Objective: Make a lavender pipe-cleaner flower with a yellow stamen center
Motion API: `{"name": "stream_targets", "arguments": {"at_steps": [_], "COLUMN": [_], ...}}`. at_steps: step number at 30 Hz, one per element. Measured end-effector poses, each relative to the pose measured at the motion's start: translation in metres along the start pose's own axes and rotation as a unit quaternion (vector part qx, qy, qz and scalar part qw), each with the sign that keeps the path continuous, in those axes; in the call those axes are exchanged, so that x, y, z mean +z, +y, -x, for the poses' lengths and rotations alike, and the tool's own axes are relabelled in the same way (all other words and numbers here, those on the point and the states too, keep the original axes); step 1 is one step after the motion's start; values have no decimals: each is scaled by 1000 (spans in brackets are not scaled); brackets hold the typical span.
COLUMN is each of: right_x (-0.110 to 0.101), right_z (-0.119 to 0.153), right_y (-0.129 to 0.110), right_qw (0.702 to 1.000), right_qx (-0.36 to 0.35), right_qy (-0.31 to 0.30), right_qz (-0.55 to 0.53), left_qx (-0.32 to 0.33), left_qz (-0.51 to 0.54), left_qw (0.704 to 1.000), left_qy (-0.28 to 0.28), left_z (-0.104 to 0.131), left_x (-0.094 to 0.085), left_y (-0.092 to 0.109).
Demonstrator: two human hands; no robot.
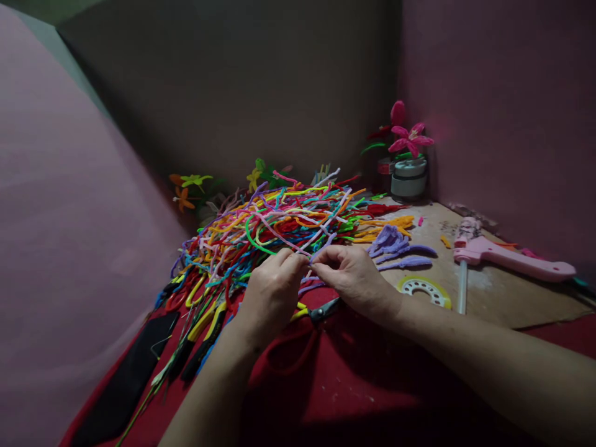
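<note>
My left hand [274, 285] and my right hand [356, 278] meet in front of a big heap of coloured pipe cleaners [288, 217]. Thumb and fingers of both hands pinch a purple pipe cleaner [329, 241], whose upper end sticks up between them. Its lower part is hidden by the fingers. Just under the hands lie yellow-handled scissors [319, 312], partly covered. To the right of the heap rest several bent purple pipe-cleaner pieces [395, 248], close behind my right hand.
A pink glue gun [507, 251] and a tape roll [426, 288] lie on cardboard [503, 304] at right. A small pot [408, 180] holds pink flowers. Yellow-and-black pliers [209, 335] and a black flat object [130, 375] are at left on red cloth [372, 385].
</note>
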State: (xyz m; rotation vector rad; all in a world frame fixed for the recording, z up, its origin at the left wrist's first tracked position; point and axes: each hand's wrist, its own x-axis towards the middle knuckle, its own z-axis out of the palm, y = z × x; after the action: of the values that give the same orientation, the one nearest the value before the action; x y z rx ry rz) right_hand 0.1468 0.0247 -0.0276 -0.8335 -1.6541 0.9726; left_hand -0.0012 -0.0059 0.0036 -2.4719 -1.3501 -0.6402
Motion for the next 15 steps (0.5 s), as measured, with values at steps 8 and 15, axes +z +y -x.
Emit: {"name": "stream_targets", "arguments": {"at_steps": [8,15], "right_x": [-5,-8], "right_z": [-3,-9], "right_y": [-6,-6], "right_qw": [973,959], "right_qx": [131,187], "right_qy": [-39,-53], "right_qz": [-187,-205], "left_qx": [-147,-216], "left_qz": [148,262], "left_qw": [977,939], "left_qy": [-39,-49], "left_z": [-4,-4], "left_x": [-14,-14], "left_y": [-3,-9]}}
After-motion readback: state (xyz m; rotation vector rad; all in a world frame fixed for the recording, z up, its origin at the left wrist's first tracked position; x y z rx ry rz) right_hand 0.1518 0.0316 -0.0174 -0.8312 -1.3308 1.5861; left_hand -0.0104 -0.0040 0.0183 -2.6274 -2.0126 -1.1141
